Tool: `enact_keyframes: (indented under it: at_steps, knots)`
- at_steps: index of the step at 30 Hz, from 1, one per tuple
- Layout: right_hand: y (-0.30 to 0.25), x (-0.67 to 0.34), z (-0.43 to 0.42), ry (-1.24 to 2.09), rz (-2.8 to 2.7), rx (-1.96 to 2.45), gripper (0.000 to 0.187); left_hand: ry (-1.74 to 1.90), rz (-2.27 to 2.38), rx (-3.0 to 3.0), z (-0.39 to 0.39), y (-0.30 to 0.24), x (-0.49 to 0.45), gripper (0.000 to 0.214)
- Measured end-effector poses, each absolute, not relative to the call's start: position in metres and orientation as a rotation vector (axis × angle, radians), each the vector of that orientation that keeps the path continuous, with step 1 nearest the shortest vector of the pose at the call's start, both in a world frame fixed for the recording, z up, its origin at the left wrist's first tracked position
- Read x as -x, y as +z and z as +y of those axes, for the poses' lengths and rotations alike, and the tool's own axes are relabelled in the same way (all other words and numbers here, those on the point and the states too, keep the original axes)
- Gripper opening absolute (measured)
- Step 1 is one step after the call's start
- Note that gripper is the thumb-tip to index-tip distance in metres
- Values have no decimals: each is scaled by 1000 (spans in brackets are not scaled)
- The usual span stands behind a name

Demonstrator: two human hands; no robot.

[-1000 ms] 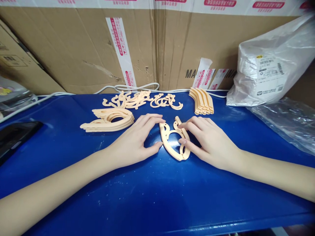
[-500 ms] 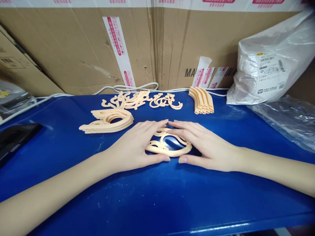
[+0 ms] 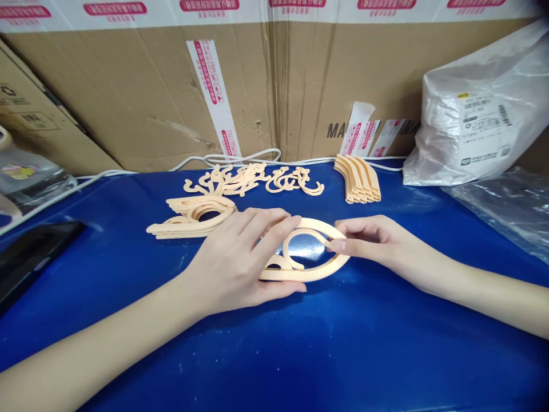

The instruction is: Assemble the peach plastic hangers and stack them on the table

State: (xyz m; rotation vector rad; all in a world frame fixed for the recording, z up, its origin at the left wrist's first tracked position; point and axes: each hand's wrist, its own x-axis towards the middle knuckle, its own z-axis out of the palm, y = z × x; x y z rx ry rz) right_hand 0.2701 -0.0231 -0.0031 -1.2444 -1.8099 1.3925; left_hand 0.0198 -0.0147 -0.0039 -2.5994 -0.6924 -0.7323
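Observation:
A cream openwork hanger part (image 3: 315, 276), rounded at its right end, is between my hands over the blue table. My left hand (image 3: 240, 257) covers its left portion, the fingers bent over the top and the thumb along the near edge. With thumb and fingers, my right hand (image 3: 369, 240) pinches the rounded right end. Left of them lies a stack of similar hanger parts (image 3: 171, 228), partly behind my left hand. Behind are a loose pile of small cream hooks (image 3: 249, 177) and a neat stack of curved cream arms (image 3: 355, 180).
A black phone-like device (image 3: 38, 252) lies at the left edge. Cardboard boxes (image 3: 150, 86) stand along the back, with a white cable (image 3: 240, 157) before them. At right are a labelled plastic package (image 3: 480, 114) and clear plastic wrap (image 3: 506, 206).
My right hand has moved right and gone from lying spread over the hanger part to pinching its right end. More of the part shows. The view has shifted slightly.

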Motion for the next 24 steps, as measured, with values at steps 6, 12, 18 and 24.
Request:
enact_keyframes:
  at_steps: [6, 12, 18, 24]
  knots:
    - [-3, -268, -25, 1424, -1764, 1269, 30, -729, -668, 2622, -15, -6, -17, 77]
    - [-1, -268, -25, 1450, -1741, 1263, 29, -714, -697, 2641, -15, -6, -18, 78]
    - [-3, -268, -27, 1397, -1810, 1290, 32, -701, -687, 2613, -16, -8, -19, 73]
    - [0, -271, -24, 1150, -1879, 1192, 42, -669, -696, 2579, -19, 5, -18, 61]
